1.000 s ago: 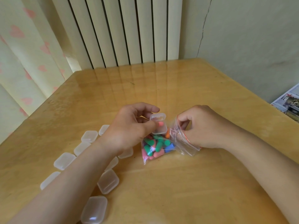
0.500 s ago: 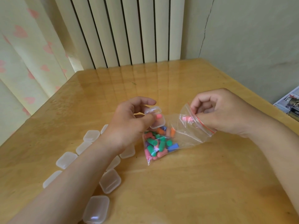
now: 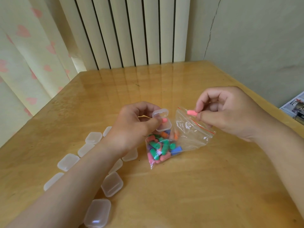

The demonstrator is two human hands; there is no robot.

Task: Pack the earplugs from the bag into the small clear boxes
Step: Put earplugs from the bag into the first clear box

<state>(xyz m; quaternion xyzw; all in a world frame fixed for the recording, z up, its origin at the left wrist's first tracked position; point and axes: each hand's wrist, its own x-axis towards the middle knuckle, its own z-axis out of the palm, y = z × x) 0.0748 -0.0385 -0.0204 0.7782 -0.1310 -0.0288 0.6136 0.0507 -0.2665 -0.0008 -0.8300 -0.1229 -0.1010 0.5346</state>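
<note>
Right now the right hand [image 3: 230,112] pinches a pink earplug [image 3: 191,113] between thumb and forefinger, right of centre in the frame, just above the open mouth of the bag [image 3: 194,139]. It lies nearly level, its free rounded end pointing to frame left. That is the way to the box [image 3: 162,120], which the left hand [image 3: 136,125] grips at frame centre with the lid tipped up. Another earplug [image 3: 164,120] sits in the base beside the thumb.

So the box lies left of the held earplug and a little lower in the frame, near but apart. I judge the right hand should make the trip: a short leftward carry, nose first. The bag rests on the table [image 3: 197,186], its loose earplugs [image 3: 159,147] heaped below the box. Spare boxes [image 3: 112,184] lie at lower left.
</note>
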